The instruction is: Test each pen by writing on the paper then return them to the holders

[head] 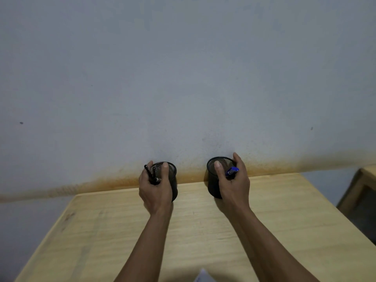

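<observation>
Head view looks down on a pale wooden desk (203,231) pushed against a grey wall (183,78); two black mesh pen holders stand at its far edge, close to the wall and a little apart from each other. Left hand (155,190) wraps round the left holder (169,176), thumb hooked over the rim, while its fingers also clasp a small bunch of black pens (151,175) against the outside of the cup; the pens stick up past the rim and are not inside it. Right hand (234,186) grips the right holder (215,176) the same way, thumb on the rim, with a blue pen (232,171) pinned between its fingers and the cup's side, lying at a slant. Both sets of fingers are therefore curled narrow, each holding cup and pens together; this looks like a way to steady the cups so they will not slide or tip while the pens are slipped in, or to draw both nearer. A white corner of paper (202,276) shows at the bottom edge, close to the person; whether it carries writing cannot be told; judging by the pens at the cups, the returning step seems near.
</observation>
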